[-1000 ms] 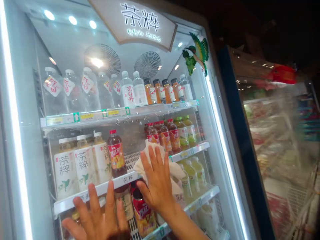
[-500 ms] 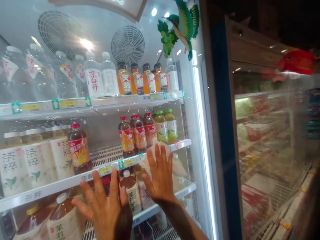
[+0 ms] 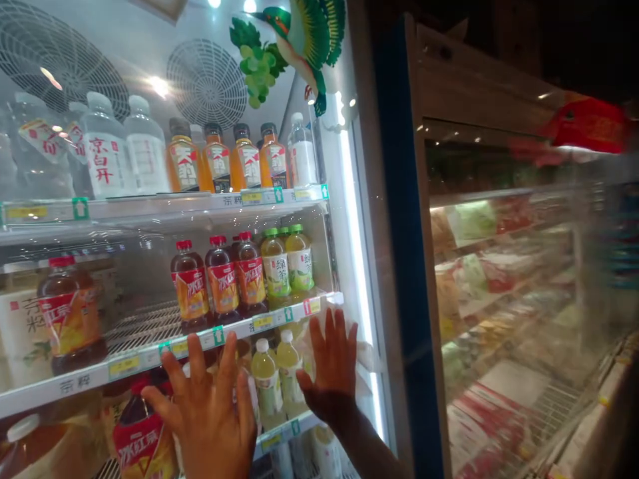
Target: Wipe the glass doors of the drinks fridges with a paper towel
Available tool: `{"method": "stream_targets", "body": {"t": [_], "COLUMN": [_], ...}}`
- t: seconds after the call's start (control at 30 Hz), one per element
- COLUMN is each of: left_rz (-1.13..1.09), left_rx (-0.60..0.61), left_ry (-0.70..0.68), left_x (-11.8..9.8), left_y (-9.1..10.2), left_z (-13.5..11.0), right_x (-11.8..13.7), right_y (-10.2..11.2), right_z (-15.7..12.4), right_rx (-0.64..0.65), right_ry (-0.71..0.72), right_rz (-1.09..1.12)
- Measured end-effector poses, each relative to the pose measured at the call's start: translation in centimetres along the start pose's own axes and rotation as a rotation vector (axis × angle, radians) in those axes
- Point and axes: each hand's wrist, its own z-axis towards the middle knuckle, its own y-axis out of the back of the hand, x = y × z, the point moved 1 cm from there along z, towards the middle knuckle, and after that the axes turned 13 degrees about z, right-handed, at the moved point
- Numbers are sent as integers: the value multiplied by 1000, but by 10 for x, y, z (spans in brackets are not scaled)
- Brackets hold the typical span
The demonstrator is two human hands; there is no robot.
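My left hand (image 3: 212, 412) is raised, palm forward and fingers spread, at the glass front of a lit drinks cooler. To its right, my right hand (image 3: 329, 362) also faces the glass with fingers stretched out. Neither holds anything; whether both palms fully touch the glass is hard to tell. Behind the fingers runs a white shelf edge (image 3: 249, 326) with price tags. Red-capped tea bottles (image 3: 190, 286) and green-capped bottles (image 3: 301, 266) stand above it. White-capped bottles (image 3: 267, 379) show between my hands on the shelf below, and a large red-labelled bottle (image 3: 144, 436) is partly hidden beside my left hand.
Water bottles (image 3: 102, 153) and orange drink bottles (image 3: 244, 159) line the top shelf. A bird-and-grapes sticker (image 3: 312, 40) is on the glass. Right of the cooler's frame stands a dark blue panel (image 3: 407, 253), then another glass-fronted case with packaged goods (image 3: 494, 419).
The cooler's contents and frame have shifted left in view. My right hand has moved slightly right and down relative to the picture; both hands stay spread.
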Motion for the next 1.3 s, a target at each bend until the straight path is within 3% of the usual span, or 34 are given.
{"method": "stream_targets", "body": {"t": [0.1, 0.17, 0.3, 0.37, 0.53, 0.6, 0.73, 0.93, 1.13, 1.3], "left_rz": [10, 22, 37, 59, 116, 121, 113, 168, 223, 200], "left_rx": [-7, -1, 30, 53, 102, 111, 118, 176, 180, 190], "left_ry": [4, 7, 2, -9, 14, 31, 58, 79, 76, 67], "left_x": [-3, -3, 3, 10, 38, 57, 102, 178, 257, 298], "left_y": [-1, -1, -1, 2, 11, 15, 23, 36, 54, 69], "left_z": [0, -2, -11, -17, -25, -27, -34, -43, -46, -47], "right_x": [-23, -27, 3, 22, 51, 67, 119, 187, 267, 322], "right_y": [11, 13, 0, -8, -23, -30, -51, -87, -122, -147], "right_z": [20, 18, -31, -40, 1, -3, -37, -1, -48, -30], "right_rx": [-6, -25, 0, 24, -2, 3, 93, 25, 132, 77], "right_ry": [-9, -55, -94, -80, -56, -70, -6, 30, 54, 25], "right_rz": [11, 17, 6, -10, 33, 57, 55, 94, 105, 89]}}
